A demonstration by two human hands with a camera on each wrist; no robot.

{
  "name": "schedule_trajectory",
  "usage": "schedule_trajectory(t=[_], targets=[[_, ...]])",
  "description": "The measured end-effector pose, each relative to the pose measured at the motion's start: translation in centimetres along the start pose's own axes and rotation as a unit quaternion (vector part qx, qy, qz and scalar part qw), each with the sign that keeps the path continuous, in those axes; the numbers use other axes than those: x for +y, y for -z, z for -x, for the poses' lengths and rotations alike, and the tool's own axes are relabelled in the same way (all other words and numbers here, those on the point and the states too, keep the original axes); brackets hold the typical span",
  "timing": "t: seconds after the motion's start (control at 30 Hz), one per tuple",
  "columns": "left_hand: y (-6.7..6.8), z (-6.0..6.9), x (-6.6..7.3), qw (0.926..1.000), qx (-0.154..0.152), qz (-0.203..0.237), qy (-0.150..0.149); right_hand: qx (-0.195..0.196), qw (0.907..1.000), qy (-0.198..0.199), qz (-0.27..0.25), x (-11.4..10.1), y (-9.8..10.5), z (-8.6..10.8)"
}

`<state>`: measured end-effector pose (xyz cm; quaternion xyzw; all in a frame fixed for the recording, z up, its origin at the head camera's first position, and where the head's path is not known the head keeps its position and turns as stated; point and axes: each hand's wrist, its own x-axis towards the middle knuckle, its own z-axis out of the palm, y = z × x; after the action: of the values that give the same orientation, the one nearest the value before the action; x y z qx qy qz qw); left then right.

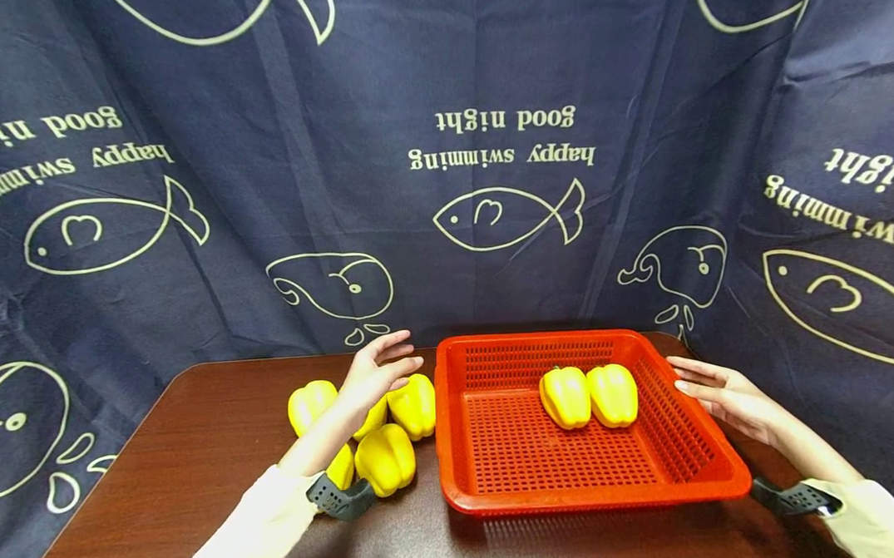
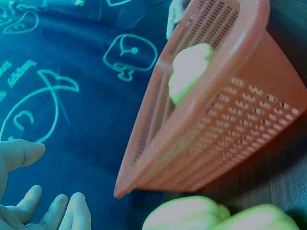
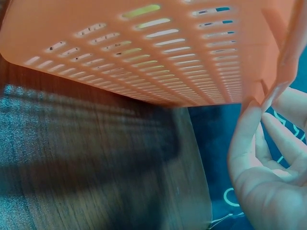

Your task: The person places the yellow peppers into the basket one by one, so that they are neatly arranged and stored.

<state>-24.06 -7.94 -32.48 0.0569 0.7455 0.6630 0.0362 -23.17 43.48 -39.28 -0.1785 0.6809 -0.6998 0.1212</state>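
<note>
My left hand point(image 1: 375, 375) hovers over a cluster of yellow bell peppers point(image 1: 386, 460) on the table, left of a red plastic basket point(image 1: 454, 445). Its fingers are parted and nothing is between them; in the left wrist view these fingers point(image 2: 79, 213) show apart from the basket. Two more yellow bell peppers point(image 1: 613, 395) lie side by side in the basket, right of its middle. At the basket's right rim, my right hand point(image 1: 745, 403) pinches the edge; in the right wrist view its thumb point(image 3: 245, 127) touches just under the rim. Part of the pepper cluster is hidden behind my left arm.
The brown wooden table point(image 1: 200, 456) extends left of the peppers. A dark blue curtain point(image 1: 383, 190) with fish and whale drawings hangs close behind the table and along the right side. Dark bands point(image 1: 340, 496) circle both wrists.
</note>
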Motion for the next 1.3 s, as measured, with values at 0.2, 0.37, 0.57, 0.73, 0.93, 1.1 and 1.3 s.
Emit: schedule_trajectory(t=[0.2, 0.37, 0.57, 0.73, 0.93, 1.1, 1.3], targets=[[2.3, 0.7, -0.6, 0.9994, 0.032, -0.014, 0.007, -0.002, 1.0000, -0.006, -0.002, -0.1, 0.0, 0.0], [4.1, 1.3, -1.2, 0.9984, 0.048, -0.028, 0.013, 0.005, 0.9999, -0.011, 0.003, -0.1, -0.1, 0.1], [6.5, 1.8, -2.3, 0.9983, 0.048, -0.031, 0.010, 0.001, 1.0000, -0.008, -0.003, 0.1, 0.1, 0.1], [8.3, 2.3, -3.2, 0.9979, 0.059, -0.027, 0.003, -0.005, 1.0000, -0.002, -0.006, 0.1, 0.1, 0.1], [10.1, 2.4, -4.4, 0.9964, 0.083, -0.017, 0.009, -0.001, 1.0000, -0.003, -0.003, 0.1, 0.1, 0.1], [11.4, 2.3, -5.4, 0.9942, 0.107, 0.000, 0.014, 0.001, 1.0000, -0.005, -0.005, 0.0, 0.0, 0.2], [13.0, 2.2, -6.5, 0.9914, 0.131, 0.004, 0.006, 0.007, 0.9999, -0.013, 0.004, 0.0, 0.0, 0.1]])
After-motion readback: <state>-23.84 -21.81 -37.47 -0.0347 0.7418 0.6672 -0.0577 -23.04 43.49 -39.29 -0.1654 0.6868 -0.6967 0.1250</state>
